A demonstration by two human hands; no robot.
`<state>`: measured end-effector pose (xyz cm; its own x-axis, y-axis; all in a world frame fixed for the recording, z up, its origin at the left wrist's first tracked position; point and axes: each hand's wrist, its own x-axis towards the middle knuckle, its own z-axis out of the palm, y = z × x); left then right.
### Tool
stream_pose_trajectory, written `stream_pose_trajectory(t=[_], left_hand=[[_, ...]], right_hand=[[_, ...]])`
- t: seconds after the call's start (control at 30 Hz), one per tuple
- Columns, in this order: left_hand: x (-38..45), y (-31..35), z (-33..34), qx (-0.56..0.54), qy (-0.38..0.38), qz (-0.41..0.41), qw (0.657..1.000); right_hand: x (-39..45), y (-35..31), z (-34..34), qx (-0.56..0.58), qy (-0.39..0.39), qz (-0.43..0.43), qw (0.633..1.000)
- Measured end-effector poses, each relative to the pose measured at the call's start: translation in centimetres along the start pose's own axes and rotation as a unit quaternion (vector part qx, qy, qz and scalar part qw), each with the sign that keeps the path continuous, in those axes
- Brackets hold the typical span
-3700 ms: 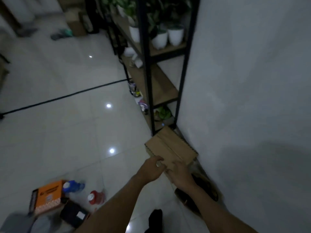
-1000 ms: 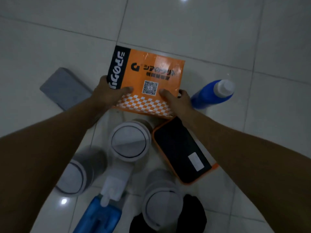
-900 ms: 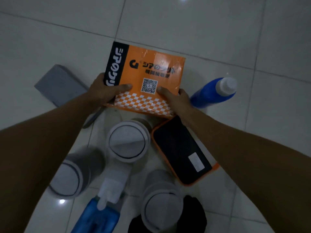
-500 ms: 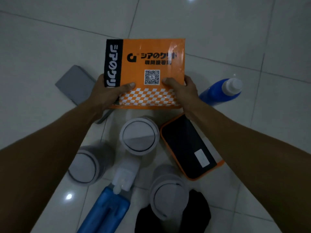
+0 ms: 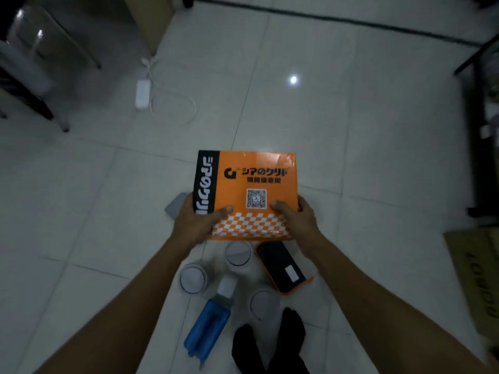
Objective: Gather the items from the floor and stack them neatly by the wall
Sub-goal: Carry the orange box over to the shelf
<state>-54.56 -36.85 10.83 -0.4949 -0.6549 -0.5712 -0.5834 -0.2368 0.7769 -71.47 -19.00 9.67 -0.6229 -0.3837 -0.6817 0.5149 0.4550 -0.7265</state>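
An orange box [image 5: 251, 179] with a black side strip and a QR code is held flat above the floor. My left hand [image 5: 197, 222] grips its near left corner, thumb on top. My right hand [image 5: 297, 217] grips its near right corner the same way. Below it on the tiles lie three grey round canisters [image 5: 193, 278], a blue bottle [image 5: 209, 323] with a white cap, a black flat pack with an orange edge [image 5: 280, 267], and a grey pad [image 5: 176, 205] partly hidden behind my left hand.
A flattened cardboard box [image 5: 478, 279] lies at the right edge. A white power strip with a cable [image 5: 143, 93] lies on the tiles at the upper left, next to chair legs [image 5: 54, 114]. A dark shelf frame [image 5: 480, 130] stands at the far right. My feet in black socks [image 5: 270, 344] are at the bottom.
Both hands have lifted the orange box higher off the floor and away from the pile. The camera has risen, showing more of the room. Earlier still, my hands were at a cardboard box by the wall.
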Motion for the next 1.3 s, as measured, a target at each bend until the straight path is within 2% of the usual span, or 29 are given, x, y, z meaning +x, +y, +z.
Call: stream_pose_trajectory(t=[0.27, 0.37, 0.53, 0.9, 1.3], left_hand=[[-18.4, 16.5, -3.3, 0.022, -0.052, 0.048, 0.997], [-23.0, 20.3, -3.9, 0.036, -0.05, 0.058, 0.996], [-28.4, 24.2, -3.5, 0.048, -0.095, 0.101, 0.989], [-35.3, 25.8, 4.0, 0.144, -0.197, 0.145, 0.959], [-44.4, 24.0, 22.5, 0.222, -0.347, 0.167, 0.896]], right_hand=[[-20.6, -13.7, -6.6, 0.006, 0.008, -0.025, 1.0], [-26.6, -16.8, -8.8, 0.021, 0.024, -0.051, 0.998], [-34.2, -18.5, -12.0, 0.051, 0.061, -0.078, 0.994], [-43.4, -12.3, -19.4, 0.152, 0.163, -0.081, 0.971], [-51.5, -0.8, -35.3, 0.248, 0.251, -0.054, 0.934]])
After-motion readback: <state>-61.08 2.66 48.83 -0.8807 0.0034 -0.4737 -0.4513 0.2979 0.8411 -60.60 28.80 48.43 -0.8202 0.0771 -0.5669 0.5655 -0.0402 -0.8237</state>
